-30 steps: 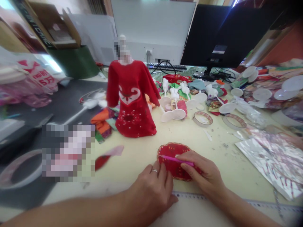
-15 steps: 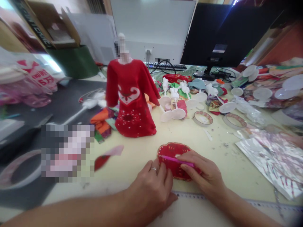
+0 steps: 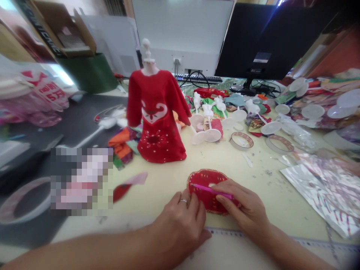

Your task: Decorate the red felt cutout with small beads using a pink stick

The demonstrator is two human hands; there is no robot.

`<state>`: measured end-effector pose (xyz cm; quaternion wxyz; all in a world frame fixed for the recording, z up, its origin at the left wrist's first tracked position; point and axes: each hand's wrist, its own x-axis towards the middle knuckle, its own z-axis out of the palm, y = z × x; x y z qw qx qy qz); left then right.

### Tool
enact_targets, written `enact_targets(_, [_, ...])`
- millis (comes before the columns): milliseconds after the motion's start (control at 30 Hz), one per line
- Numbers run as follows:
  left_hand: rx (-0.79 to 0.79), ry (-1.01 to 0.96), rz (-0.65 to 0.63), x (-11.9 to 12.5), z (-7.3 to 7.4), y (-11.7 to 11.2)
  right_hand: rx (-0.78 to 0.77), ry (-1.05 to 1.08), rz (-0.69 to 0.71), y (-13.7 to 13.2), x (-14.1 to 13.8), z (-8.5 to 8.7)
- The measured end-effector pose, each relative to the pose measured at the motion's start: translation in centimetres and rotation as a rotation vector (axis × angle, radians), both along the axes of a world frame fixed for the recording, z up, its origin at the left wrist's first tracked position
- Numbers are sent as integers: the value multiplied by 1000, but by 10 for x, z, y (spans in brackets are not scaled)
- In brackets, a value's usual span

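Pink stick [image 3: 212,191], tip left, across red fabric [image 3: 203,198]

bright glare top left; warped, blurry edges; left hand [image 3: 177,228], right hand [image 3: 241,210] sharp

Our left hand [image 3: 177,228], with a ring [image 3: 183,201] on one finger, presses its fingertips against a red oval cloth [image 3: 204,191] with a gold edge, which lies on the pale worktop [image 3: 261,168]. Our right hand [image 3: 242,206] pinches a pink stick [image 3: 212,191] that lies across the cloth. A ruler [image 3: 225,233] runs just below both hands. Farther off stands a small red dress [image 3: 156,116] on a white dress form, with colourful cloth scraps [image 3: 122,144] against its left side. To its right lie white plastic discs [image 3: 213,135], two tape rolls [image 3: 241,141] and a sheet of shiny foil [image 3: 317,195].
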<state>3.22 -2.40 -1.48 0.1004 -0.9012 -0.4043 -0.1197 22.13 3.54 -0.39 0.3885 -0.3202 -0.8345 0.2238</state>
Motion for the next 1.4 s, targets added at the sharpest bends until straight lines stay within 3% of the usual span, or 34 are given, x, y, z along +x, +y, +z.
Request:
enact_targets(700, [32, -57, 23, -1, -2, 2, 128, -54, 76, -2, 2, -8])
enact_targets(1400, [58, -54, 16, -2, -2, 2, 98, -56, 96, -1, 3, -10])
